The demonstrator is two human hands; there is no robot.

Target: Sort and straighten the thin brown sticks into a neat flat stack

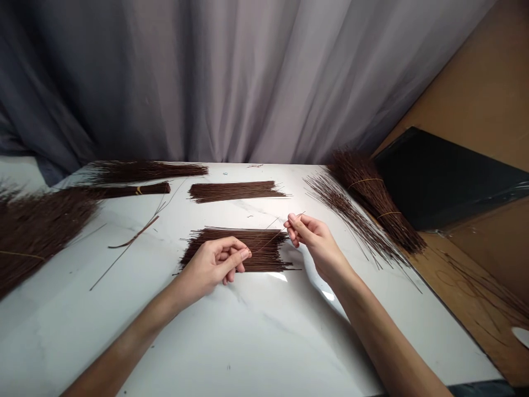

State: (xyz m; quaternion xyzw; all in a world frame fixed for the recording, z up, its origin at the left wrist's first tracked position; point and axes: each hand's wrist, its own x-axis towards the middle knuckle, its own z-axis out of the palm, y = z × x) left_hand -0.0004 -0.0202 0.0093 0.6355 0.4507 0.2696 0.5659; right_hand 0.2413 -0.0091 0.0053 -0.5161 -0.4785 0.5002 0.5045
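Observation:
A single thin brown twig [269,241] stretches between my two hands, slanting up to the right. My left hand [221,262] pinches its lower end between thumb and finger. At the other end my right hand [309,237] pinches it near the tip, which sticks out past the fingers. Below them on the white table [256,342] lies a flat layer of trimmed brown twigs [264,259], laid side by side; my left hand hides part of it. Farther back rests a second, smaller layer of cut twigs [235,191].
At the left are a large twig bundle [45,231], a tied bundle [152,189], another at the back [165,170] and loose stray twigs [132,241]. On the right lie a banded bundle [376,193] and loose twigs [351,215]. A grey curtain [231,77] hangs behind.

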